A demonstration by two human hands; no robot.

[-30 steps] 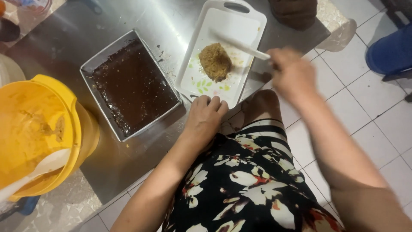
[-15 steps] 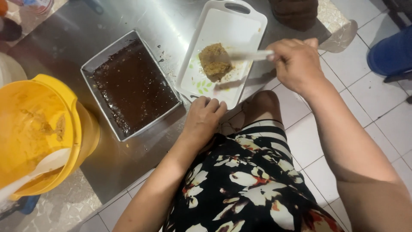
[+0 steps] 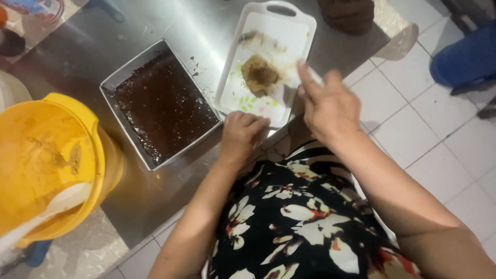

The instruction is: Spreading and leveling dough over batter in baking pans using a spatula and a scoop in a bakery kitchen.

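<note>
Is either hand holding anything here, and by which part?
The right hand grips a thin whitish utensil by its handle end; its working end is blurred over the cutting board. The left hand only steadies the board's near edge.

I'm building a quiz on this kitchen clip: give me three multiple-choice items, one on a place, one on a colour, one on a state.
1. Where does the brown lump lie?
A. on the white cutting board
B. in the metal pan
C. in the bucket

2. What colour is the bucket at the left edge?
A. blue
B. yellow
C. white

3. What state is the metal baking pan in?
A. bare metal inside
B. filled with a dark brown mixture
C. covered with a lid

Answers:
1 A, the lump sits mid-board on the cutting board, past the left hand and beside the right hand.
2 B, its wall and rim are yellow.
3 B, a dark glossy layer fills it, uncovered.
</note>
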